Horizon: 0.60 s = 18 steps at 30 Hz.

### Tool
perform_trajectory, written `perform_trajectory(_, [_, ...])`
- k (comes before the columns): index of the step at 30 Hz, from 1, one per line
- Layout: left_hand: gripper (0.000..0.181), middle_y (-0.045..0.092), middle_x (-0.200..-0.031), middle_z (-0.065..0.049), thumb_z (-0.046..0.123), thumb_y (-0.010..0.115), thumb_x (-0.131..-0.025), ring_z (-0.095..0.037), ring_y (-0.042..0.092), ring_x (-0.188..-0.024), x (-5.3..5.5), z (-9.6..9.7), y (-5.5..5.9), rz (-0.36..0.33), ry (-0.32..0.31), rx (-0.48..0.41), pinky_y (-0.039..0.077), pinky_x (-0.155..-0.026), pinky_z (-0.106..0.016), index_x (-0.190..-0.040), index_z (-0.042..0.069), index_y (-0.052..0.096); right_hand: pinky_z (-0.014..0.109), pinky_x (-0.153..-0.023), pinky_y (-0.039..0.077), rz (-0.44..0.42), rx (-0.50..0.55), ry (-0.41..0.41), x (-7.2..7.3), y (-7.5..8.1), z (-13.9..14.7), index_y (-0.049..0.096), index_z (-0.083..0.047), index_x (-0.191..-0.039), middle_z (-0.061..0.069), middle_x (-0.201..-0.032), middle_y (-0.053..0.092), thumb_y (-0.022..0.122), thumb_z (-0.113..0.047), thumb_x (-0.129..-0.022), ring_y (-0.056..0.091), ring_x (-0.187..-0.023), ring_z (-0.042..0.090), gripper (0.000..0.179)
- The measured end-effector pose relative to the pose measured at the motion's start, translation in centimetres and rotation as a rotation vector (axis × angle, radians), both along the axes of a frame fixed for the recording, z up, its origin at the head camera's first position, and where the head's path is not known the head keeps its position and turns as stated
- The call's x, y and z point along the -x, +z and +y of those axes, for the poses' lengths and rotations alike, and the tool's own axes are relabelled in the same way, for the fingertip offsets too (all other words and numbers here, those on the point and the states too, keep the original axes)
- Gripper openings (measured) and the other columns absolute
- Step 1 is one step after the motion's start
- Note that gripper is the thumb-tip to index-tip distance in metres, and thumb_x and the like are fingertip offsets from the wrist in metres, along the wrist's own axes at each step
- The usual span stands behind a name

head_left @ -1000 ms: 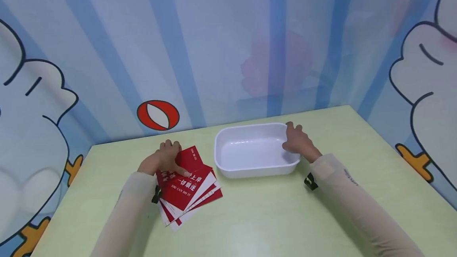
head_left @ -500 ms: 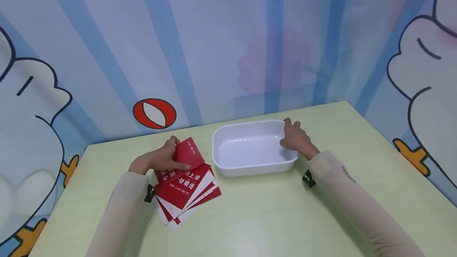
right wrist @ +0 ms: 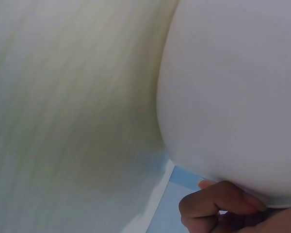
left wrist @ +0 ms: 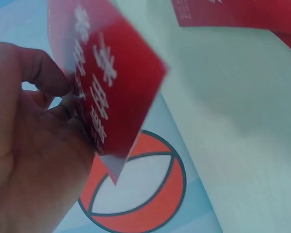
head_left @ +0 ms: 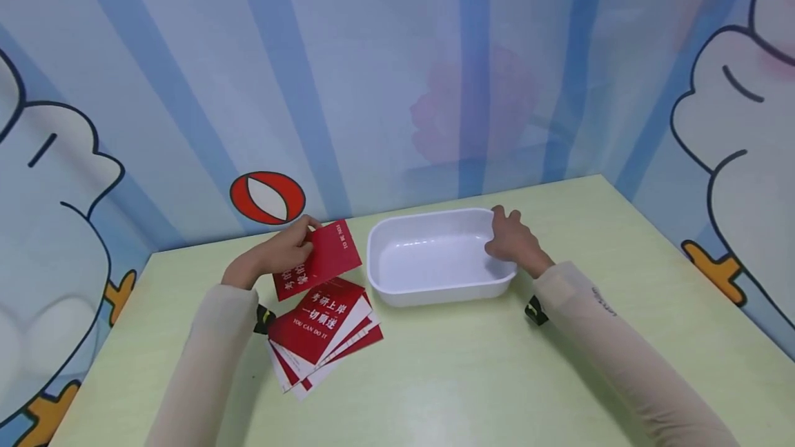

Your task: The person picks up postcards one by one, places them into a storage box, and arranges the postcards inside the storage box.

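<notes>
My left hand pinches a red card with white lettering, lifted above the pile; in the left wrist view the card stands tilted between thumb and fingers. Just below it on the table lies a fanned pile of red and white cards, the top one reading "YOU CAN DO IT". To the right stands a white rectangular basin with nothing in it. My right hand grips the basin's right rim, thumb on the inside. The right wrist view has curled fingers at the rim, beside the basin's outer wall.
The pale green table meets a blue striped backdrop along its back edge. Cartoon figures are printed on the backdrop left and right, with a red and white ball print behind my left hand.
The left hand has picked the top card off the pile and raised it up and away toward the back. The right hand stays on the basin's rim; the view has shifted slightly.
</notes>
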<state>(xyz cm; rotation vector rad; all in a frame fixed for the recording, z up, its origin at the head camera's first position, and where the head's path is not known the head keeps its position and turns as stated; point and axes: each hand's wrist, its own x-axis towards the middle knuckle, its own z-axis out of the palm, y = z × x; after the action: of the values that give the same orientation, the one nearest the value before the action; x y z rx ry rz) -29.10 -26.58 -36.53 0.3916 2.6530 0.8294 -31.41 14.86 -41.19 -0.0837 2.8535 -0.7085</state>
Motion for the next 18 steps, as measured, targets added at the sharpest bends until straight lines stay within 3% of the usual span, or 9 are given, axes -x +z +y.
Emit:
perform_trajectory(5, [0.048,0.052,-0.131,-0.02,0.012,0.049,-0.1,-0.03,0.056,-0.114,0.3,0.6,0.1,0.039,-0.01,-0.016,0.06,-0.082,-0.036,-0.143,0.002,0.033,0.051,-0.075,0.053,-0.001,0.002,-0.002,0.0,0.0,-0.3,0.014,0.005,-0.153,0.038,-0.138,0.032,0.051,-0.012,-0.088,0.058,-0.094,0.042,0.077])
perform_trajectory(12, [0.047,0.051,-0.133,-0.02,0.012,0.046,-0.102,-0.031,0.058,-0.111,0.9,1.2,0.3,0.12,0.017,-0.106,0.061,-0.082,-0.038,-0.146,0.001,0.036,0.05,-0.075,0.053,0.003,-0.001,0.0,0.0,0.2,-0.5,0.014,0.006,-0.153,0.038,-0.139,0.031,0.051,-0.012,-0.089,0.059,-0.095,0.043,0.077])
perform_trajectory(18, [0.046,0.048,-0.137,-0.021,0.009,0.043,-0.104,-0.033,0.054,-0.116,1.3,1.9,0.4,0.169,-0.051,-0.176,0.06,-0.084,-0.04,-0.149,0.002,0.038,0.048,-0.072,0.053,0.004,0.005,-0.004,0.0,0.3,-0.6,0.014,0.006,-0.153,0.039,-0.138,0.031,0.051,-0.012,-0.089,0.059,-0.092,0.042,0.077])
